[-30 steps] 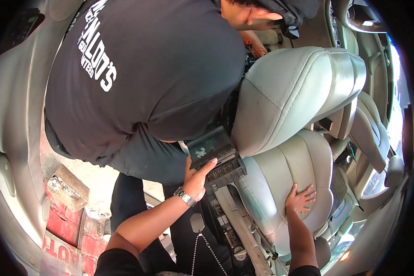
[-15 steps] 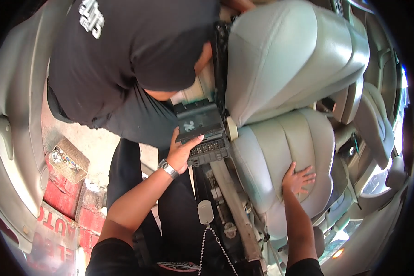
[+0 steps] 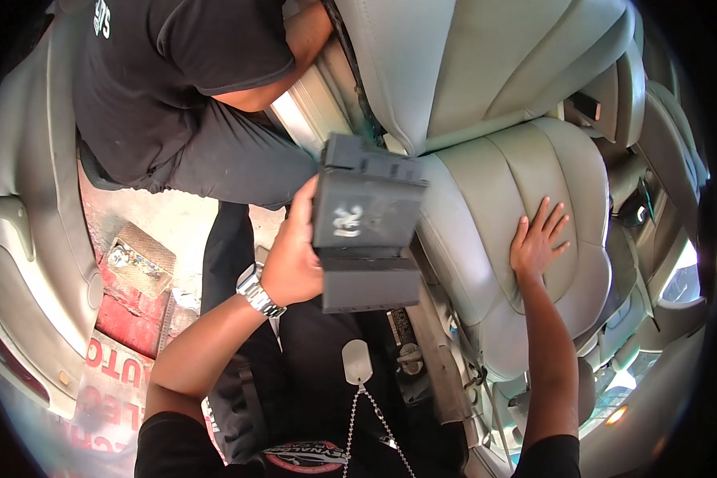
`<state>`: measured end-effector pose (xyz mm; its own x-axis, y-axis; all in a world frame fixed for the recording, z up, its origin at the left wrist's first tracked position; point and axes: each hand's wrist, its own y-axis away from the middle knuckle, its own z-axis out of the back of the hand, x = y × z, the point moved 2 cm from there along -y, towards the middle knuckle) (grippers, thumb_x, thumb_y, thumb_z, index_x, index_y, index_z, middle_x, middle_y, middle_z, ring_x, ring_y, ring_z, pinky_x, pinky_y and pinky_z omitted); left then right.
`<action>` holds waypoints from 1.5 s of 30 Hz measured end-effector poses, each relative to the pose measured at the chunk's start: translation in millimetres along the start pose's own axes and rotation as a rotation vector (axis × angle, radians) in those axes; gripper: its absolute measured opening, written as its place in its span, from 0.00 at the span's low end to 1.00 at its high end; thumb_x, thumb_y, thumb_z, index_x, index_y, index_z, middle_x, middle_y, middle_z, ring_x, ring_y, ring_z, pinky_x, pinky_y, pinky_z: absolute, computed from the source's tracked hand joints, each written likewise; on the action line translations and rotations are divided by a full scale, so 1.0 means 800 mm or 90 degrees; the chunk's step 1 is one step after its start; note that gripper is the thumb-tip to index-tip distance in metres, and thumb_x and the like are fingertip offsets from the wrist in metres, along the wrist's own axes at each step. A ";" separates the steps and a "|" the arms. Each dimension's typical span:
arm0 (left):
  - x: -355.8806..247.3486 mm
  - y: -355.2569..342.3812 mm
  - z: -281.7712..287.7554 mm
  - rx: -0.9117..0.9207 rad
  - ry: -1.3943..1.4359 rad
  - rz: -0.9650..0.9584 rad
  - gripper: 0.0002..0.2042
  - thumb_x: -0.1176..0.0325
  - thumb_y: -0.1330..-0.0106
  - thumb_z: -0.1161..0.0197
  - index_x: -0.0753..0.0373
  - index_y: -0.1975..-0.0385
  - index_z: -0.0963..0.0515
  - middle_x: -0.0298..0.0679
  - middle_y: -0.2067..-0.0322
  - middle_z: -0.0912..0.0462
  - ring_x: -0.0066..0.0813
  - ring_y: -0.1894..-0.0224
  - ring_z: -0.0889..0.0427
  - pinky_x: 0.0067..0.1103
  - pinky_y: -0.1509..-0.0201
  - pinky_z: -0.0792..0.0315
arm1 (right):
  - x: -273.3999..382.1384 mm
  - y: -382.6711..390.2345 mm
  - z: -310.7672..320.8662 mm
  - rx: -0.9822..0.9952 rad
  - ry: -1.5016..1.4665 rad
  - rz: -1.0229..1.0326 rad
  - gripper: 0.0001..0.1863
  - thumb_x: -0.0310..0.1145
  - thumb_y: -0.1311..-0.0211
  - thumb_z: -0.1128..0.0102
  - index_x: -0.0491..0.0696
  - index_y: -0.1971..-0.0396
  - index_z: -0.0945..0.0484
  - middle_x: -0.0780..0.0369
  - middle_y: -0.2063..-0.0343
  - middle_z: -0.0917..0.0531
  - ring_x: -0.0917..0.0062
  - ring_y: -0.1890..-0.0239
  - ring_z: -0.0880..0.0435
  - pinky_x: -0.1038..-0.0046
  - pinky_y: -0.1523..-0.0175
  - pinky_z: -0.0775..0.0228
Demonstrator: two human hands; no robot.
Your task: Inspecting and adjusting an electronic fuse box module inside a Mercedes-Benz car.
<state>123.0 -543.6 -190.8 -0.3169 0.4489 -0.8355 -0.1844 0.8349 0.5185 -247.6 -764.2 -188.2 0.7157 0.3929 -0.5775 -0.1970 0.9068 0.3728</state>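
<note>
Head view: left hand (image 3: 293,256) holds black module (image 3: 364,225).

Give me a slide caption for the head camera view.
Left hand grips a dark grey plastic module beside a grey car seat; right hand lies flat on its cushion.

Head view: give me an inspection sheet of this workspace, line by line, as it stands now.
Surface: grey car seat cushion, creased, bare apart from one hand.
Job's things: dark grey plastic module, boxy, held up beside the seat's near edge; white marking on its face.
Clutter: flat patterned packet on the floor; red printed mat beside it.
Grippers: left hand, with wristwatch, grips the module's left side; right hand lies flat, fingers spread, on the cushion.
Cables: ball chain with a pale tag hanging at the person's chest; wiring nothing seen.
Surroundings: co-worker in a black shirt bent over behind the seat back; open door panel at left.
</note>
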 end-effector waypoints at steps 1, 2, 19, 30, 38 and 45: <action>-0.014 -0.009 -0.007 0.029 -0.038 -0.038 0.52 0.72 0.56 0.26 0.63 0.32 0.57 0.46 0.47 0.28 0.34 0.45 0.26 0.24 0.39 0.36 | 0.002 0.000 0.001 -0.012 -0.001 -0.001 0.32 0.50 0.30 0.66 0.60 0.29 0.53 0.61 0.27 0.58 0.60 0.26 0.63 0.35 0.34 0.70; -0.025 -0.019 -0.012 0.045 -0.094 -0.091 0.53 0.74 0.56 0.30 0.62 0.31 0.59 0.47 0.49 0.26 0.38 0.50 0.23 0.24 0.44 0.33 | 0.002 -0.002 0.001 -0.006 -0.009 -0.003 0.32 0.50 0.30 0.66 0.60 0.29 0.53 0.61 0.27 0.58 0.60 0.26 0.63 0.35 0.34 0.70; -0.041 -0.170 -0.157 0.095 0.120 -0.017 0.51 0.72 0.41 0.35 0.60 0.30 0.73 0.45 0.37 0.37 0.29 0.40 0.33 0.24 0.37 0.37 | -0.006 -0.012 -0.008 0.068 0.025 0.104 0.33 0.48 0.34 0.59 0.68 0.29 0.52 0.71 0.27 0.56 0.69 0.25 0.62 0.40 0.31 0.70; 0.006 -0.166 -0.193 -0.085 0.332 0.195 0.53 0.61 0.40 0.31 0.60 0.30 0.73 0.45 0.39 0.34 0.32 0.40 0.32 0.26 0.36 0.39 | 0.000 -0.009 -0.002 -0.027 -0.089 0.102 0.31 0.48 0.32 0.62 0.69 0.29 0.52 0.71 0.27 0.56 0.69 0.26 0.61 0.40 0.31 0.71; 0.028 -0.174 -0.216 -0.205 0.096 0.146 0.55 0.70 0.45 0.28 0.62 0.30 0.71 0.52 0.38 0.37 0.37 0.39 0.33 0.27 0.35 0.40 | -0.002 -0.011 0.006 0.021 -0.123 0.090 0.31 0.46 0.33 0.59 0.67 0.30 0.49 0.70 0.28 0.54 0.69 0.26 0.60 0.40 0.31 0.70; 0.041 -0.177 -0.227 -0.252 -0.169 0.160 0.54 0.69 0.47 0.29 0.63 0.30 0.67 0.60 0.47 0.27 0.49 0.44 0.25 0.30 0.41 0.32 | -0.011 -0.015 0.006 0.054 -0.182 0.060 0.31 0.45 0.33 0.57 0.67 0.30 0.49 0.71 0.28 0.54 0.70 0.26 0.60 0.40 0.30 0.69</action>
<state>-30.5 -705.0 -258.7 -0.1594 0.7279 -0.6669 -0.4859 0.5302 0.6948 -248.1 -779.0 -183.9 0.8590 0.4042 -0.3144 -0.2230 0.8480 0.4808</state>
